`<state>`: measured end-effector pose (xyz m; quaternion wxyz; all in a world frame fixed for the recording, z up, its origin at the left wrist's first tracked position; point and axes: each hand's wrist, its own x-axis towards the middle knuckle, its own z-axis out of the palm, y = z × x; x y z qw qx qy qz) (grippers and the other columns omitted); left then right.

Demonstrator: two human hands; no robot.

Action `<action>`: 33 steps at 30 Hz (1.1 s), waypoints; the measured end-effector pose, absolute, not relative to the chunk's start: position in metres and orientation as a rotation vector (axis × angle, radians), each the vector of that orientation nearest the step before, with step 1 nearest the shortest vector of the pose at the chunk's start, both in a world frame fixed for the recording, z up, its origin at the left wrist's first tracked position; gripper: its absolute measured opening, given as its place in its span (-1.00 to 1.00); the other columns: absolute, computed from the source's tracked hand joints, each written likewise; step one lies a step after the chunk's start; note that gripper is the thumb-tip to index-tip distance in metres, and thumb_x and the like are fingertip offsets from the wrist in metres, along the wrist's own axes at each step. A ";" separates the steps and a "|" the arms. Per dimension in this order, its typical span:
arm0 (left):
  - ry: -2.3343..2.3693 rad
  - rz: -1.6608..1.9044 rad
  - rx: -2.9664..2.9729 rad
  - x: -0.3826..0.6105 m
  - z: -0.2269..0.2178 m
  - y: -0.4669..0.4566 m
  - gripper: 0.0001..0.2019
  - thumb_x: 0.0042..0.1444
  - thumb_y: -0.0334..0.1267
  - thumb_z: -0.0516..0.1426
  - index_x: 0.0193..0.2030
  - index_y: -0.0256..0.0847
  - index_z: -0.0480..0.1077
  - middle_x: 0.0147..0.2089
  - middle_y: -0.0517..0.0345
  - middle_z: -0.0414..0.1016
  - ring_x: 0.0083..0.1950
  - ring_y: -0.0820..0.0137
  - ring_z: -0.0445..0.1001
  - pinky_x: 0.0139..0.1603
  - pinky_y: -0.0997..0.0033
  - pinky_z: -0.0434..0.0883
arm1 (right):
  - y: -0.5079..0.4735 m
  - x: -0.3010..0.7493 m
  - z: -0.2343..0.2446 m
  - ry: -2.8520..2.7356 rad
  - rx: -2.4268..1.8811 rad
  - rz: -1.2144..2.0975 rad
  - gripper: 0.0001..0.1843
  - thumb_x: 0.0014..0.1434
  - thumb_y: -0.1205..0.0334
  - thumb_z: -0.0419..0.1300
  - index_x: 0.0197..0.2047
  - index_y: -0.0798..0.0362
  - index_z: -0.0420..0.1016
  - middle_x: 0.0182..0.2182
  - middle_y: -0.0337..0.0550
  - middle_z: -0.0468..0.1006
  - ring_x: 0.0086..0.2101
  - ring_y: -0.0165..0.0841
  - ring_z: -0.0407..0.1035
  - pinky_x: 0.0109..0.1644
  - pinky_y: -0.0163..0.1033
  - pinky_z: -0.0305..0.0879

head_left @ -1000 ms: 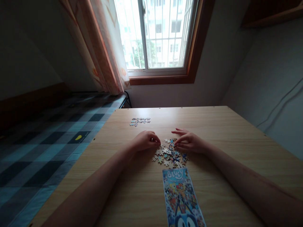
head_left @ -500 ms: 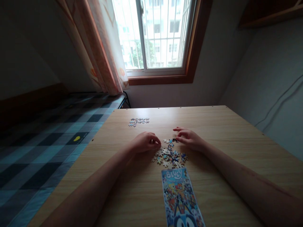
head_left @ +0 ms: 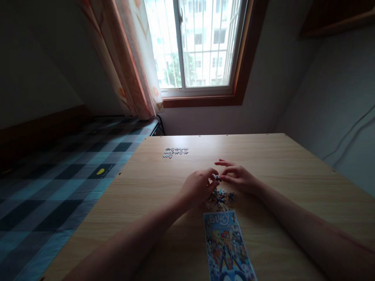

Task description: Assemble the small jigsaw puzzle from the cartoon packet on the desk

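Presently, both hands meet over the desk [head_left: 281, 171]. Left hand [head_left: 199, 184]: grip drawn down to a narrow pinch, fingertips at the near-left side of a small puzzle piece [head_left: 217, 178]. Right hand [head_left: 240, 178]: thumb and forefinger pinched at the same piece from the right, other fingers spread. Whether one piece or two joined is held, I cannot tell; too small to give a long axis.

Key relation: the piece sits directly between the two grips, neither hand nearer, just beyond the loose pile [head_left: 223, 198]. Left hand hides part of that pile. Grouped pieces [head_left: 179, 151] lie in rows toward the far left of the desk, well apart from both hands, left hand the nearer.

Printed sheet [head_left: 228, 246], or perhaps a box lid: long axis runs toward the person, slightly slanted, top edge just beside the pile. Legible: "BLUEY", pale capitals; the line beneath is blurred. Checked bed cover [head_left: 77, 183] carries a yellow mark; its lettering is unreadable.
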<state>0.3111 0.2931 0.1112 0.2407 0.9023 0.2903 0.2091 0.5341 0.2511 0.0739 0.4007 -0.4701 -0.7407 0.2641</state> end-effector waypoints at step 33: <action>1.567 0.571 2.530 0.252 0.104 0.386 -0.81 0.18 -0.30 0.10 -0.16 -0.10 0.55 -0.14 0.10 0.63 -0.13 0.26 0.53 -0.11 0.34 0.42 | 0.257 0.534 0.067 -1.857 -1.256 0.590 -0.60 0.30 -0.10 0.13 -0.25 0.00 0.64 0.01 0.02 0.57 0.16 -0.11 0.35 0.29 0.11 0.23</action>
